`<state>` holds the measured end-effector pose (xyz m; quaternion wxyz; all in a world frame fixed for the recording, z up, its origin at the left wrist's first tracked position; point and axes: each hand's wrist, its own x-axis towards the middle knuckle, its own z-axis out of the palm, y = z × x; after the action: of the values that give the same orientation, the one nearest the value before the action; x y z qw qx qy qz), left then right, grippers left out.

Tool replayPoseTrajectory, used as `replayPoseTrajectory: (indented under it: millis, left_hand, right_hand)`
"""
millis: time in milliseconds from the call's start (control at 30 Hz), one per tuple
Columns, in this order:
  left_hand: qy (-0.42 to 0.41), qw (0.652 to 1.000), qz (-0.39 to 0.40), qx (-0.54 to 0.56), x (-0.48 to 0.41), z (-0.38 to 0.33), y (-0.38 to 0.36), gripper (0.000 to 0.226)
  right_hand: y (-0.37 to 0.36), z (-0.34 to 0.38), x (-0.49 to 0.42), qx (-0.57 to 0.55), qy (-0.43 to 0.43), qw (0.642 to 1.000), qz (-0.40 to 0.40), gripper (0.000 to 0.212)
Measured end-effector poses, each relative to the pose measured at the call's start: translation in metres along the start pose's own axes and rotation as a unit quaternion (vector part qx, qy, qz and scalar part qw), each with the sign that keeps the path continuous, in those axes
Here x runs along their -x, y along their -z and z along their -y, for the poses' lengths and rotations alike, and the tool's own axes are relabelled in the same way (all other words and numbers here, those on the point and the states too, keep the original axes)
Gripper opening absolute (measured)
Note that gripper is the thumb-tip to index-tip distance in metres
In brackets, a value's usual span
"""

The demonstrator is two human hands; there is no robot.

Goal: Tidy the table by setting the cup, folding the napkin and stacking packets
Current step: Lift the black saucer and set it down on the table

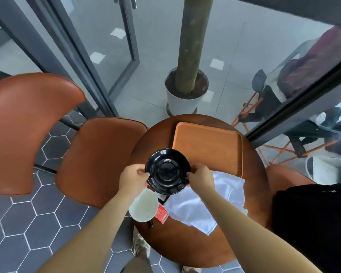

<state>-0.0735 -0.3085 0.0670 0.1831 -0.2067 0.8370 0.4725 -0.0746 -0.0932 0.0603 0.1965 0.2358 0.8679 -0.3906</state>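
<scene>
Roughly L to R: two brown chairs [98,158] stood off the counter's [185,243] L side, no part of the job. The left hand [133,177] held the L rim of the black saucer [167,171], its fingers [144,173] closed narrow on the edge. Below that hand the white cup [144,205] sat mouth-up near the counter's L edge, handle not clear to see, so the cup step looked not yet done. The saucer itself looked lifted clear of the wood, approx level, overlapping the things beneath it. The two-handed grip was prob. meant to keep a slick glazed dish flat while it was carried to a spot where the cup could go on it. A red packet [161,212] lay just beside the cup, btwn it and the napkin [205,203], w/ a darker one half hidden under the saucer. They were loose, not stacked. The right hand [200,177] mirrored the left, its fingers [191,172] pinched tight on the saucer's R rim. Under that forearm the white napkin lay spread and rumpled, unfolded. Past the saucer, at the counter's far side, lay a wooden tray [207,146], a likely landing place, tho that's a guess.
</scene>
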Motion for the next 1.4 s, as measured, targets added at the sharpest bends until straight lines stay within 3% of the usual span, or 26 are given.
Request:
replayPoseTrajectory:
  millis: [533, 767, 1267, 1333, 1400]
  left_hand:
    - [0.101, 0.994, -0.025, 0.041, -0.089, 0.069, 0.021, 0.024]
    - [0.100, 0.995, -0.025, 0.016, -0.102, 0.085, 0.010, 0.022]
    - [0.051, 0.998, -0.042, -0.002, -0.106, 0.091, -0.002, 0.034]
    - [0.006, 0.997, -0.066, -0.038, -0.096, 0.094, -0.002, 0.036]
    - [-0.099, 0.983, -0.105, -0.113, -0.080, 0.106, 0.001, 0.036]
  right_hand:
    - [-0.086, 0.049, -0.056, 0.116, -0.006, 0.993, 0.006, 0.025]
    - [-0.101, 0.044, -0.065, 0.129, -0.019, 0.991, -0.015, 0.027]
    - [-0.107, 0.036, -0.063, 0.054, 0.014, 0.997, -0.061, 0.031]
    - [-0.106, 0.031, -0.057, 0.059, 0.046, 0.995, -0.071, 0.031]
    - [-0.107, 0.026, -0.050, 0.119, 0.145, 0.978, -0.091, 0.038]
